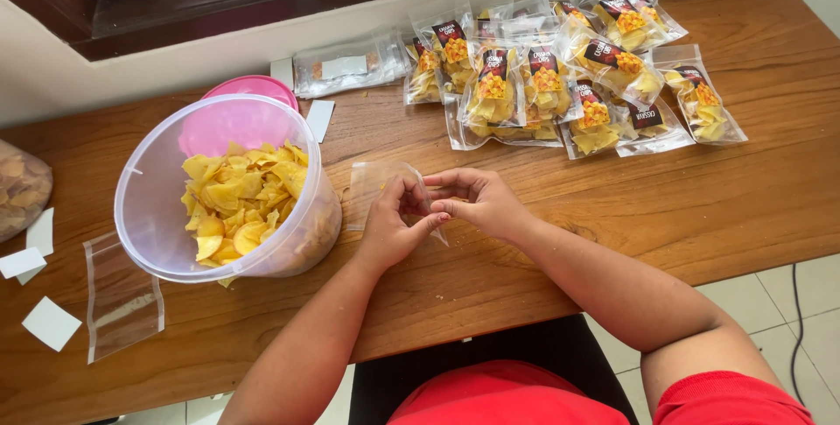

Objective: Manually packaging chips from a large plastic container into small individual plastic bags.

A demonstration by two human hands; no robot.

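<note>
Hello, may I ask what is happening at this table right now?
A person sits at a wooden table and holds an empty clear plastic bag with both hands: the left hand and the right hand pinch its edge. To their left a clear tub, tipped toward them, holds yellow chips. Filled, labelled chip bags lie in a pile at the far side. Another empty bag lies at the left.

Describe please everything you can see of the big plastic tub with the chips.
The tub is round, of clear, slightly milky plastic, lidless and tilted toward the person. Yellow chips fill its lower part. It rests on the wooden table, left of both hands, which do not touch it. A pink lid lies behind it.
</note>
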